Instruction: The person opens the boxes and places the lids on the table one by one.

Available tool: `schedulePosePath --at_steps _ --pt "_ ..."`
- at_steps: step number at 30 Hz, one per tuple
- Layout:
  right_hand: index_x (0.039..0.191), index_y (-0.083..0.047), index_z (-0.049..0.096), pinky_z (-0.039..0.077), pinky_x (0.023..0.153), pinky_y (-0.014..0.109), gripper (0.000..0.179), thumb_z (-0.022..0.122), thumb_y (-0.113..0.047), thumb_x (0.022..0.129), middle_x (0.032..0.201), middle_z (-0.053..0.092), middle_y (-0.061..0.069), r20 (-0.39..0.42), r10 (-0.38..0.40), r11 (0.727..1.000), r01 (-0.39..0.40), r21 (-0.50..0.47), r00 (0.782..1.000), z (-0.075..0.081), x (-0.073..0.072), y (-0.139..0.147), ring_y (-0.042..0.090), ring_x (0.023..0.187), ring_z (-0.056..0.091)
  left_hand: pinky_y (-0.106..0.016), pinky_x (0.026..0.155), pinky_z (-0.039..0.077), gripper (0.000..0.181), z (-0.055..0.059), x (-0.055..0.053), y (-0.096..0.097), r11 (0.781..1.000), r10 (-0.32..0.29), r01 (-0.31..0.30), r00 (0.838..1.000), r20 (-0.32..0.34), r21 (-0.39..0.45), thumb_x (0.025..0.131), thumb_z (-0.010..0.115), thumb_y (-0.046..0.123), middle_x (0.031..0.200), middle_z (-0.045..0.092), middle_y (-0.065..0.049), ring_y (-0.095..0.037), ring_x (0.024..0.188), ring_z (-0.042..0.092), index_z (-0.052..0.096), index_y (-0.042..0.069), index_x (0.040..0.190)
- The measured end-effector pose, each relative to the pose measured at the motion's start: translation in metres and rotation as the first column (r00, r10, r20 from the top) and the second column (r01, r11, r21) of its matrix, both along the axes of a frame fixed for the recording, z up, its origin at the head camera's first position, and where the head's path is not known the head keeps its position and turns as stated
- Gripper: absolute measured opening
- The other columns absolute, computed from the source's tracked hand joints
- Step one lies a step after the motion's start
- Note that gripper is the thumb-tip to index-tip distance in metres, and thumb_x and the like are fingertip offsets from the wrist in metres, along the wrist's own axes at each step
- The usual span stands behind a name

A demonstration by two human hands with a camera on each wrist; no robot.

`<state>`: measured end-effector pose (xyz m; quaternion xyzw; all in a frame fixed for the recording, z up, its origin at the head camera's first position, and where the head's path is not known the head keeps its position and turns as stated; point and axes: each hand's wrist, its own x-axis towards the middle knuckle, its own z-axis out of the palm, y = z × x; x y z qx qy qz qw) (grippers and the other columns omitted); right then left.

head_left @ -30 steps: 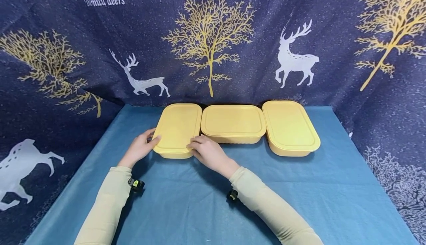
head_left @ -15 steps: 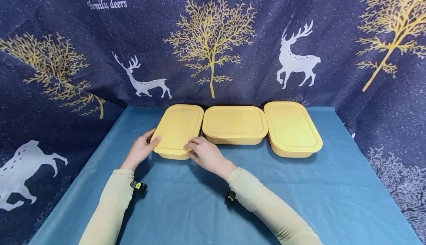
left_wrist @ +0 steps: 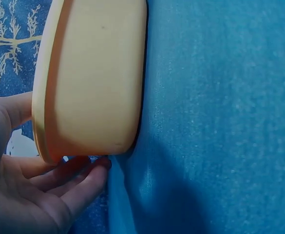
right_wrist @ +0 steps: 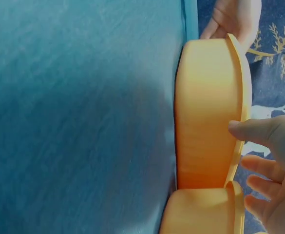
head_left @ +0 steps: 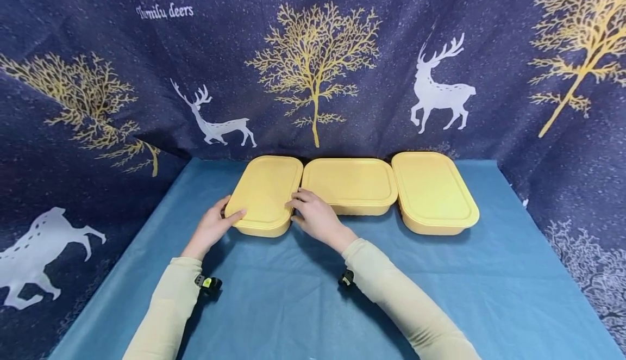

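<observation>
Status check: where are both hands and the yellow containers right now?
Left hand grips left container at its near left corner. Right hand on its right rim. Middle container sits right against it; right container untouched.

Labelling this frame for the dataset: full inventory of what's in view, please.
lidded containers: 3, yellow, in a row at the far edge of the table: left, middle, right
tablecloth: 1, blue, covers the table
backdrop cloth: 1, dark blue with white deer, gold trees and white lettering, behind and at both sides of the table
wrist cameras: 2, black, one on each forearm
sleeves: 2, pale beige, on both forearms
left hand: 1, holds the near left corner of the left container
right hand: 1, at the near right corner of the left container, thumb on its rim
</observation>
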<state>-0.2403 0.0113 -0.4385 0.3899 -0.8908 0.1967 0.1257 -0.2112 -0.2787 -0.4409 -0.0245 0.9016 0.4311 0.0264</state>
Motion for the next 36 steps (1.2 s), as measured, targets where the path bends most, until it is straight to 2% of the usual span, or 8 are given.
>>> schedulePosePath --at_steps 4,9,14,19,26,31,33,36 --pt "0.117 -0.012 0.073 0.038 0.113 0.040 0.026 0.077 -0.015 0.092 0.128 0.065 0.011 -0.028 0.013 1.000 -0.013 -0.003 1.000 0.000 0.002 -0.004 0.032 0.132 0.053 -0.054 0.105 0.042 0.090 -0.002 -0.003 -0.002 1.000 -0.005 0.005 1.000 -0.001 0.024 0.098 0.064 0.048 0.155 0.036 -0.027 -0.042 0.135 0.043 0.021 -0.003 0.159" --pt "0.117 -0.013 0.072 0.048 0.102 0.035 0.024 0.075 -0.018 0.093 0.123 0.065 0.007 -0.038 0.032 0.999 -0.032 -0.005 0.999 0.001 0.006 -0.011 0.024 0.120 0.059 -0.054 0.105 0.042 0.089 -0.003 -0.006 -0.011 0.997 -0.010 0.010 1.000 0.002 0.073 0.097 0.065 0.046 0.156 0.035 -0.025 -0.040 0.135 0.043 0.021 0.000 0.159" --pt "0.117 -0.013 0.072 0.049 0.097 0.033 0.024 0.074 -0.019 0.095 0.119 0.064 0.006 -0.038 0.047 0.999 -0.047 -0.006 0.998 0.000 0.010 -0.018 0.021 0.115 0.059 -0.053 0.107 0.040 0.090 -0.002 -0.007 -0.022 0.993 -0.011 0.010 1.000 0.010 0.116 0.097 0.066 0.044 0.157 0.033 -0.026 -0.040 0.135 0.042 0.018 0.000 0.160" --pt "0.118 -0.013 0.072 0.053 0.087 0.031 0.024 0.073 -0.021 0.095 0.118 0.062 0.007 -0.027 0.065 0.998 -0.066 -0.016 0.997 0.001 0.016 -0.027 0.020 0.107 0.061 -0.051 0.106 0.041 0.086 -0.004 -0.007 -0.030 0.991 0.015 -0.016 1.000 0.011 0.133 0.098 0.065 0.043 0.152 0.039 -0.028 -0.039 0.131 0.046 0.024 -0.002 0.158" --pt "0.118 -0.014 0.073 0.052 0.082 0.029 0.022 0.070 -0.021 0.097 0.115 0.061 0.006 -0.032 0.089 0.996 -0.089 -0.014 0.996 0.001 0.021 -0.040 0.019 0.100 0.060 -0.035 0.093 0.047 0.080 -0.003 -0.007 -0.036 0.989 0.079 -0.083 0.996 0.030 0.123 0.099 0.064 0.044 0.141 0.049 -0.025 -0.031 0.116 0.052 0.032 -0.002 0.156" --pt "0.121 -0.015 0.073 0.052 0.081 0.030 0.024 0.069 -0.021 0.098 0.117 0.060 0.007 -0.023 0.092 0.996 -0.092 -0.005 0.996 -0.001 0.023 -0.045 0.019 0.100 0.059 -0.030 0.089 0.050 0.072 -0.002 -0.007 -0.036 0.987 0.105 -0.105 0.994 0.008 0.126 0.100 0.062 0.038 0.135 0.052 -0.025 -0.024 0.109 0.055 0.035 -0.004 0.153" --pt "0.123 -0.014 0.072 0.052 0.083 0.030 0.025 0.068 -0.022 0.099 0.119 0.060 0.007 -0.001 0.088 0.996 -0.088 -0.009 0.996 0.000 0.022 -0.044 0.019 0.101 0.060 -0.034 0.092 0.049 0.071 -0.004 -0.007 -0.035 0.989 0.115 -0.113 0.993 -0.019 0.098 0.101 0.061 0.037 0.135 0.052 -0.026 -0.028 0.111 0.055 0.036 -0.005 0.152" --pt "0.126 -0.012 0.070 0.052 0.088 0.031 0.028 0.066 -0.024 0.100 0.124 0.061 0.009 0.050 0.073 0.997 -0.071 -0.038 0.996 0.002 0.018 -0.039 0.021 0.107 0.060 -0.043 0.100 0.046 0.077 -0.004 -0.004 -0.030 0.992 0.124 -0.124 0.991 -0.042 0.017 0.101 0.059 0.040 0.143 0.046 -0.031 -0.038 0.125 0.050 0.029 -0.008 0.154"
